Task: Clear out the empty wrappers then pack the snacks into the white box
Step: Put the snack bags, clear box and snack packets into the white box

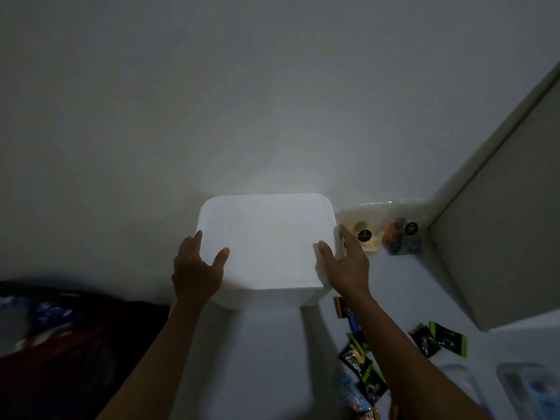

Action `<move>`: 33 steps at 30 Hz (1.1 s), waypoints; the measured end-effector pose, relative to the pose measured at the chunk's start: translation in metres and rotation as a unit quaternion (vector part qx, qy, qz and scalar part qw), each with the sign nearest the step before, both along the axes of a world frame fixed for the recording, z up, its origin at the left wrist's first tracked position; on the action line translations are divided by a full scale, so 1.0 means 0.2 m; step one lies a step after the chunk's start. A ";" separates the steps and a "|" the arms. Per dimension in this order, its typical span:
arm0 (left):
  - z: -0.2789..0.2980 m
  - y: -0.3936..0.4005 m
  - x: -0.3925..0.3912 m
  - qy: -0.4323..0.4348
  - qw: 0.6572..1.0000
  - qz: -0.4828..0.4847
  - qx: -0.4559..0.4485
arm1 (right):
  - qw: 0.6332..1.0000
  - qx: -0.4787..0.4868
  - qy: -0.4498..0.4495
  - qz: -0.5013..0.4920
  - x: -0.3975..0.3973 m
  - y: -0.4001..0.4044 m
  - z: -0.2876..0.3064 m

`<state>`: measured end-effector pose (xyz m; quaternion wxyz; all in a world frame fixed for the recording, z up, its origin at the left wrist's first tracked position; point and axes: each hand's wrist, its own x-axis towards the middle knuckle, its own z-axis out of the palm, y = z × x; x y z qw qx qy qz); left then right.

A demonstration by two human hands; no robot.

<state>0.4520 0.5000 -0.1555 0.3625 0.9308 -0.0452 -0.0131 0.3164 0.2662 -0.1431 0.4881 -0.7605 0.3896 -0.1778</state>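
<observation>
- The left hand (pixel 198 272) and the right hand (pixel 345 265) flank the white box (pixel 266 247), one on each side wall, thumbs laid over the lid's near corners. Both hands are spread wide, fingers fairly straight; whether the palms press the walls or sit just off them I cannot tell.
- The box is closed, so I judge the step in hand to be lifting or opening it. To do it well, press evenly on both sides and keep the box level; if the lid must come off, hook the fingertips under its rim rather than squeezing the walls.
- Nearer than the right hand, beside and partly under that forearm, lie the green-and-black packets (pixel 362 363), scattered, with two more (pixel 438 339) further out to the right. Which are empty wrappers I cannot tell in this dim light.
- Nearer than the left hand, dark cloth (pixel 60 334) is heaped beside the surface.
- Just beyond the right hand's fingertips sits a clear bag of sweets (pixel 383 230) against the wall.
- Everything rests on a pale tabletop (pixel 266 359). Beyond the grip rises a plain white wall (pixel 242 101); to its right stands a tall pale panel (pixel 509 222).
</observation>
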 end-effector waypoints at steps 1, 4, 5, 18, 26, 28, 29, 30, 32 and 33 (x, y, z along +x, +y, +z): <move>-0.01 0.00 0.03 0.019 1.000 -0.004 0.013 | 1.000 0.005 0.007 0.001 0.02 -0.01 -0.03; -0.04 0.00 0.09 0.032 0.999 -0.014 0.024 | 1.000 0.005 0.025 0.004 0.07 -0.04 -0.09; -0.04 0.01 0.10 0.030 0.999 -0.016 0.024 | 1.000 0.002 0.030 0.005 0.07 -0.05 -0.11; 0.08 0.05 0.07 0.016 0.999 -0.033 0.014 | 1.000 -0.010 0.016 0.007 0.06 -0.04 -0.03; 0.30 0.22 -0.25 -0.023 0.997 -0.042 -0.057 | 0.998 -0.051 -0.045 0.005 -0.29 0.15 0.24; 0.32 0.33 -0.40 -0.023 0.996 -0.051 -0.065 | 0.997 -0.070 -0.043 0.008 -0.45 0.26 0.26; 0.33 0.40 -0.49 -0.022 0.996 -0.054 -0.063 | 0.996 -0.079 -0.042 0.010 -0.54 0.32 0.26; 0.33 0.46 -0.58 -0.020 0.996 -0.056 -0.060 | 0.996 -0.085 -0.040 0.012 -0.63 0.39 0.25; 0.32 0.61 -0.76 -0.010 0.995 -0.060 -0.075 | 0.996 -0.084 -0.033 0.014 -0.82 0.53 0.21; 0.30 0.68 -0.85 0.000 0.994 -0.063 -0.086 | 0.997 -0.074 -0.029 0.013 -0.90 0.60 0.20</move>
